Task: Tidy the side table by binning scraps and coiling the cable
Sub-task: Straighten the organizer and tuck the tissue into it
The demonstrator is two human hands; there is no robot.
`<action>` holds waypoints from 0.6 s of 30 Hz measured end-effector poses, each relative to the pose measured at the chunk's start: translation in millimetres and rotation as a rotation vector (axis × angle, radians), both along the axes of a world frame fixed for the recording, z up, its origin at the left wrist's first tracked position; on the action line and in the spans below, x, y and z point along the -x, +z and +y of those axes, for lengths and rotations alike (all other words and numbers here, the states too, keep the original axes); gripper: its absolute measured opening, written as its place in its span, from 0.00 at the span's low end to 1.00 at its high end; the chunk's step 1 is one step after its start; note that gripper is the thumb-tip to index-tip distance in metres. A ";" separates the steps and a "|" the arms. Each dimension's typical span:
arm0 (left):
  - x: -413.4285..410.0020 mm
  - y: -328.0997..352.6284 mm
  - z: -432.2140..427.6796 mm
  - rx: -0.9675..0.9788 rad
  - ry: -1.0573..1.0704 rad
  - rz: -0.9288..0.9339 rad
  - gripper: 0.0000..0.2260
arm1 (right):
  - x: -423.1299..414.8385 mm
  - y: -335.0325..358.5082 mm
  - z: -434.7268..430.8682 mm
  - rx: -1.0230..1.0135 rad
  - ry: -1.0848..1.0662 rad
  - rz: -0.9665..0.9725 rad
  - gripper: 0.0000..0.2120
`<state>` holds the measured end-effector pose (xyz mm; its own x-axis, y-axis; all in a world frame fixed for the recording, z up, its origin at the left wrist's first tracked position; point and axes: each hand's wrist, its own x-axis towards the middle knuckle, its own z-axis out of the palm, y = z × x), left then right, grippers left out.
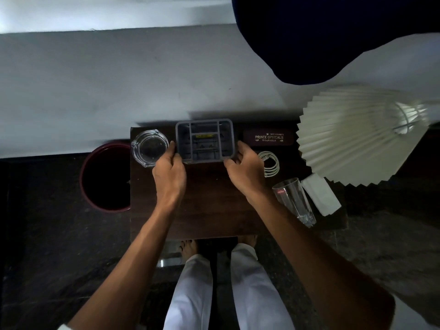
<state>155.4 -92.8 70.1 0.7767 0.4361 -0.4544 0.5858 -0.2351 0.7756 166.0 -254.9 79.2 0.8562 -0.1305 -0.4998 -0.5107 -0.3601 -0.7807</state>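
Two items sit nearest, by the right edge of the table (204, 206): a drinking glass (295, 201) and a folded white paper (321, 194). Farther in, the left hand (169, 167) and right hand (245, 167) each curl round one short end of a grey tray (204, 139), its long axis along the far edge. The cable (270, 163) lies coiled just beside the right hand, on its outer side, so that hand is nearer. The bin (104, 177) stands on the floor off the left edge.

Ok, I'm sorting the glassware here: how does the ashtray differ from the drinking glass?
The ashtray is low and wide with a notched rim; the drinking glass is tall and narrow. The ashtray sits back left on the table, the drinking glass front right. Both are clear glass.
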 end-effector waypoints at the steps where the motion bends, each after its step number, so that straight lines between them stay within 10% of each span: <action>1: 2.2 5.5 -2.9 -0.033 0.006 -0.006 0.20 | 5.1 4.6 -2.9 0.015 -0.026 -0.026 0.22; 7: 34.6 37.3 -51.6 0.030 0.143 -0.193 0.13 | 86.9 30.6 -64.7 0.225 -0.102 -0.272 0.13; 18: 99.2 25.5 -195.0 0.492 -0.264 0.119 0.09 | 135.3 -22.9 -205.8 0.570 -0.254 0.031 0.13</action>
